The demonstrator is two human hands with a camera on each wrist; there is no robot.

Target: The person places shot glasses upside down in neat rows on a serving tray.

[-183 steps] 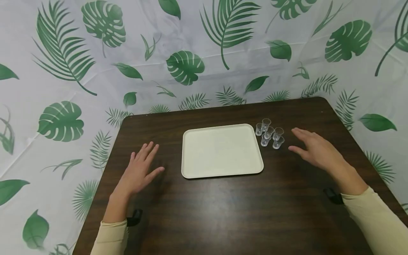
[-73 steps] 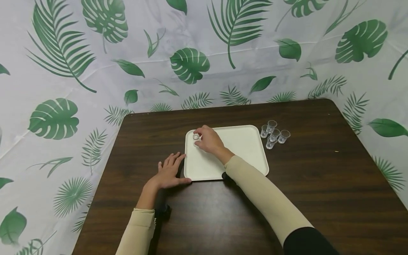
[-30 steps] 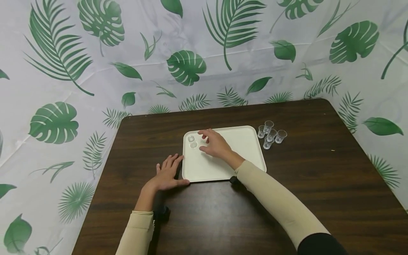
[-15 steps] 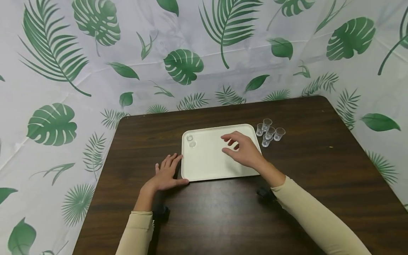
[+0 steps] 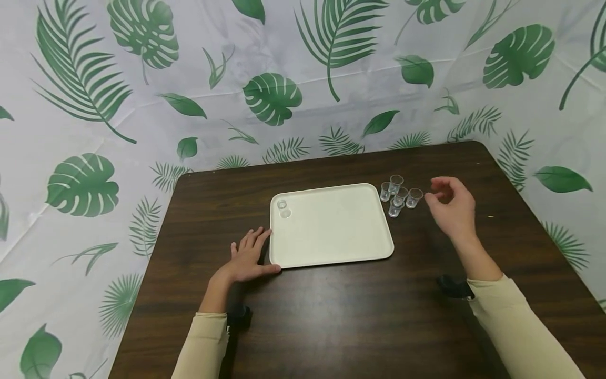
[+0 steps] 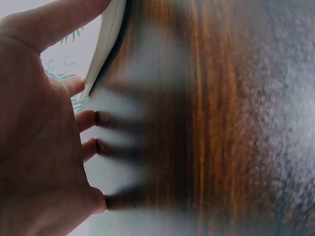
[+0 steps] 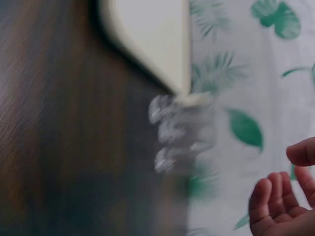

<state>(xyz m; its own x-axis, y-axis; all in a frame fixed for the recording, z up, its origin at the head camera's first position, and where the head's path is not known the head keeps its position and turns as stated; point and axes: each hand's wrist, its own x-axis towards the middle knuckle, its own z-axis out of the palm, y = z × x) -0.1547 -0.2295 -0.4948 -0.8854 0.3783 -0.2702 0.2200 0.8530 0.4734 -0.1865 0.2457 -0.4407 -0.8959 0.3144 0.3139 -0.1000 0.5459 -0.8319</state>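
My left hand [image 5: 243,260] rests at the cream tray's [image 5: 336,226] near left corner, fingers spread and nearly straight. In the left wrist view the left hand [image 6: 44,132] has its thumb and a fingertip at the tray's rim [image 6: 109,42], other fingertips on the table. One small clear shot glass [image 5: 283,208] stands in the tray's far left corner, seemingly upside down. Several more shot glasses [image 5: 400,197] cluster beside the tray's right edge. My right hand [image 5: 453,208] hovers just right of them, thumb and fingers curved apart around nothing; the right wrist view shows this hand [image 7: 285,206] too.
A dark wood-grain table [image 5: 331,321] bears everything. White cloth with green leaves [image 5: 272,97] hangs behind and beside it. A tiny pale speck [image 5: 490,216] lies on the tabletop right of my right hand.
My right hand carried one shot glass from the cluster to the tray's far left corner, let go, and moved back right past the cluster. My left hand came to the tray's edge and stayed.
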